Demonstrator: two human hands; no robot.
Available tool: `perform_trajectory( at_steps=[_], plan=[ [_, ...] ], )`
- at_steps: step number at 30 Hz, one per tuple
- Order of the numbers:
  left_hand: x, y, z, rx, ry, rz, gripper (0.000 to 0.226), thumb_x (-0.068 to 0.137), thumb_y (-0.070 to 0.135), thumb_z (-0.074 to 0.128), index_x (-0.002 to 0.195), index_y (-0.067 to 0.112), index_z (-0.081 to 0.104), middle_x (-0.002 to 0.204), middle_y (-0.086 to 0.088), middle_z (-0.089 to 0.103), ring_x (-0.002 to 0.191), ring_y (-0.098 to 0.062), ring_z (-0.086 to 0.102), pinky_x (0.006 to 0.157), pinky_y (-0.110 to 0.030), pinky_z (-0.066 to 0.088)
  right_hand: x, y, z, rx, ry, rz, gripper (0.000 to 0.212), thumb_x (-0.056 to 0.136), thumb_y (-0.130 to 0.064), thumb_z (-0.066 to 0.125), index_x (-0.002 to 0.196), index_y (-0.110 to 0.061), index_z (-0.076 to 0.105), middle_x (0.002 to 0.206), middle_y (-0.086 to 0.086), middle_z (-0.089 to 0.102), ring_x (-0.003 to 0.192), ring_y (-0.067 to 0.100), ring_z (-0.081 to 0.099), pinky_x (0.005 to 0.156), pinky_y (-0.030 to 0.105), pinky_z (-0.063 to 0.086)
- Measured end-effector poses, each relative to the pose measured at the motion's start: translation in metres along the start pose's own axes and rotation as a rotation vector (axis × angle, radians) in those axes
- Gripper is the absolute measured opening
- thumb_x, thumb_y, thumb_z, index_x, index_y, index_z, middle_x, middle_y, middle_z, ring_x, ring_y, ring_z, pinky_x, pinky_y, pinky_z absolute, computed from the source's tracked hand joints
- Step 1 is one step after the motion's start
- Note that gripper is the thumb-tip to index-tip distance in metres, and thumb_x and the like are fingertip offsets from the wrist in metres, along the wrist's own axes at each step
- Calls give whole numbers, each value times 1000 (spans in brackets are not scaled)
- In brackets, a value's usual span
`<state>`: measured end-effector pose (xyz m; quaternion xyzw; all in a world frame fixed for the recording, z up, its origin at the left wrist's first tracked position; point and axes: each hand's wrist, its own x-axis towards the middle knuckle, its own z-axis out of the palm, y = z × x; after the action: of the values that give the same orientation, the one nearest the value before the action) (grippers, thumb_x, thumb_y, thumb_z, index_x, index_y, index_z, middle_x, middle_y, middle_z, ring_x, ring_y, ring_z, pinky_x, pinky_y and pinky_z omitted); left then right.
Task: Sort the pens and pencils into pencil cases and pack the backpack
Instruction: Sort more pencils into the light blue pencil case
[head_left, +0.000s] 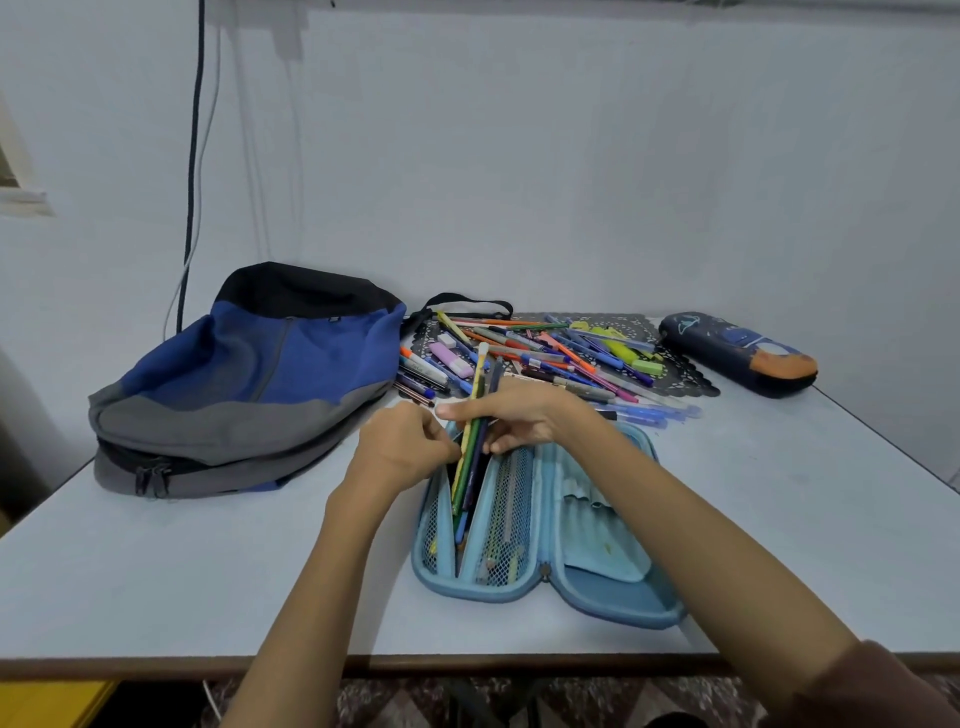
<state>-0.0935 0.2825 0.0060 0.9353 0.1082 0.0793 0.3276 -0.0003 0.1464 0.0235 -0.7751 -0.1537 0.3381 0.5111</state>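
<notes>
You are gripping a bundle of pencils (467, 467) in your right hand (519, 421) at mid-frame, tips entering the open blue pencil case (623, 608) below, while your left hand (402, 441) is apparently pinching its pocket edge aside; be sliding them in lengthwise, avoiding the mesh.

Person, head-camera view: parts in sight.
1. Left hand (400, 441): bare.
2. Right hand (519, 415): bare.
3. Left forearm (306, 566): uncovered from the wrist to the lower edge of the view.
4. Right forearm (691, 519): uncovered from the wrist to the sleeve's edge.
5. Sleeve (883, 686): on the right arm only, in the lower right corner. Dull brown, plain, matte, soft-looking cloth. Its edge crosses the arm in a slanting line with a slight fold.
</notes>
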Motion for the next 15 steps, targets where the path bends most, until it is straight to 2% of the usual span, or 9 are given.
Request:
perform_trajectory(
  at_steps=[3,6,10,15],
  plan=[
    [-1,0,1,12,3,-13,9,74,25,71,74,16,71,76,-2,73,76,-20,69,79,-37,57,-7,-1,-6,22,-63,14,38,85,-41,69,97,-6,62,83,8,64,55,14,61,48,20,52],
    [-2,0,5,44,31,-27,12,73,32,71,72,21,68,80,-1,72,76,-19,68,77,-35,56,-10,-1,-16,64,-87,16,28,90,-29,67,104,-6,62,91,11,65,60,17,66,54,23,56],
    [-1,1,9,78,55,-35,17,73,38,71,70,23,64,78,0,70,77,-21,68,75,-34,55,-14,0,-23,102,-74,8,9,90,-5,64,96,2,61,78,13,71,58,20,69,57,25,59],
    [-1,2,9,105,51,-30,16,73,38,70,69,24,64,76,0,70,76,-21,67,75,-34,55,-14,1,-16,34,-65,10,8,85,0,68,87,3,62,75,14,70,59,19,70,58,22,59]
  ],
)
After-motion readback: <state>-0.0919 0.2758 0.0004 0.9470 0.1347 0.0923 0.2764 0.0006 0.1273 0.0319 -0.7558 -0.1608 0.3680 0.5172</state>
